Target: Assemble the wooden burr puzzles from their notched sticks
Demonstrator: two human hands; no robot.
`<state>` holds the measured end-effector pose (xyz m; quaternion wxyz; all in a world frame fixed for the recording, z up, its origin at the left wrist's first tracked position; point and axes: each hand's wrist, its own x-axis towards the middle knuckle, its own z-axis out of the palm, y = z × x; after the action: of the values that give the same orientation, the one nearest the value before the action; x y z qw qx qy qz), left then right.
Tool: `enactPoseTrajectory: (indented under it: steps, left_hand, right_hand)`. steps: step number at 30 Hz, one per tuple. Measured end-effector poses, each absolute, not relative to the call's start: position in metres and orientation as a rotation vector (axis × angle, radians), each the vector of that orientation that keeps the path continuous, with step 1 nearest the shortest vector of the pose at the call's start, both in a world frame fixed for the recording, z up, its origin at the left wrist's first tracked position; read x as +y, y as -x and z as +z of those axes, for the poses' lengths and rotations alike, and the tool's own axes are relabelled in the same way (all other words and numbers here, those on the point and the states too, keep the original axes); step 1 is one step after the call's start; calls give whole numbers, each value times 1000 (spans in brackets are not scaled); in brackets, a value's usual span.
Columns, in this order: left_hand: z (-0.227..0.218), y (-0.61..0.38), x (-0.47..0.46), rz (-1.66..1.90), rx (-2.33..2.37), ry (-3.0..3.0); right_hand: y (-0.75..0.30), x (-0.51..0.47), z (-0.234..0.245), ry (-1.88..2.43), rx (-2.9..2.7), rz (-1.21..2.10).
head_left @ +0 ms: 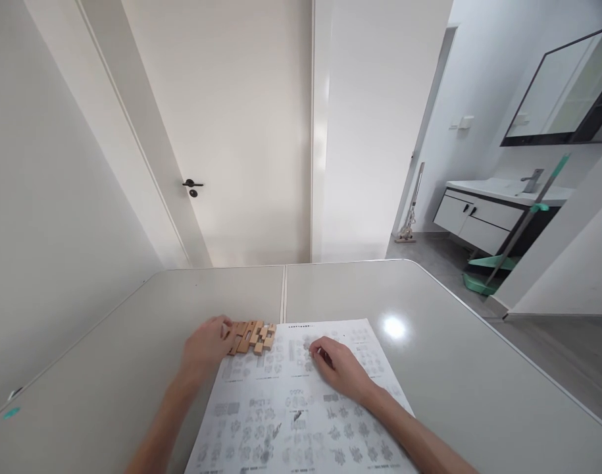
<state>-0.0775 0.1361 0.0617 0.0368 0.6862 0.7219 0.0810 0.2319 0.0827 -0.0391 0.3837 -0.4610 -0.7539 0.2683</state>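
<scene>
Several small wooden blocks (251, 337), brown on the left and paler on the right, lie close together at the upper left of a large white printed sheet (291, 382). My left hand (210, 339) is at their left end, thumb and fingers bent around the outermost brown block. On the sheet's upper middle, to the right of the blocks, rests my right hand (341, 368). Its fingers are curled in with the tips together on the paper; whatever may be between them is hidden. Rows of grey figures and short captions cover the sheet.
The grey table (458, 388) has a seam running away from me and a rounded far edge. Behind it stands a pale door with a black handle (192, 185). To the right are a washbasin cabinet (483, 214), a green dustpan (479, 284) and a mop (413, 210).
</scene>
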Motion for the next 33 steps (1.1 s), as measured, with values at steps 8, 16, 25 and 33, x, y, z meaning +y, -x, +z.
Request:
enactPoseTrajectory:
  steps: [8,16,25,33]
  left_hand:
    - [45,78,148,61,2289,-2225]
    - [42,69,157,-96,2348,-2253]
    - [41,65,173,-42,2343,-2230]
    - [49,78,163,-22,2298,-2224]
  right_hand:
    - [-233,81,-37,1173,-1920,696]
    - [-232,81,-36,1175,-1917,700]
    - [-233,82,-39,1175,-1921,695]
    - [-233,81,-39,1160,-1909,710]
